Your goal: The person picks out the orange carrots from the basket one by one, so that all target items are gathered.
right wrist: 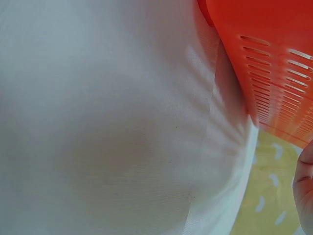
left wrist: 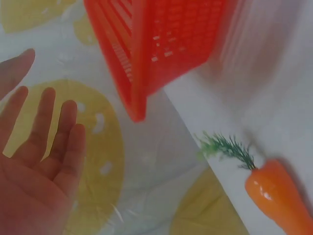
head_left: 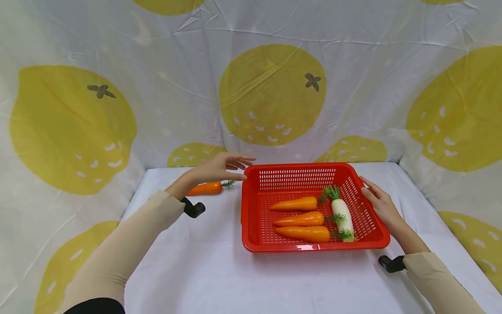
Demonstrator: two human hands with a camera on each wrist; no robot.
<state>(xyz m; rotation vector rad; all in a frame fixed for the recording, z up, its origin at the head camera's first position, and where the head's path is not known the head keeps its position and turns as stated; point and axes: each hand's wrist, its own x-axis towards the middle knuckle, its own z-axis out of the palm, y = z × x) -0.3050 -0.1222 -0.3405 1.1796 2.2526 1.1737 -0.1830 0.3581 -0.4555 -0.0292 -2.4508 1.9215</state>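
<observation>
A red plastic basket with slotted walls is over the white table. Inside it lie three orange carrots with green tops, pointing left, and a white radish along the right side. My right hand holds the basket's right rim, thumb at the edge; in the right wrist view only part of that hand shows beside the slotted wall. Just off the upper left corner, my left hand hovers with fingers stretched and nothing in them. Below its wrist, another carrot lies on the table, partly hidden by the forearm.
White cloth covers the table. Behind and at both sides hangs a pale curtain printed with big yellow lemons. Black wrist mounts stick out from both sleeves.
</observation>
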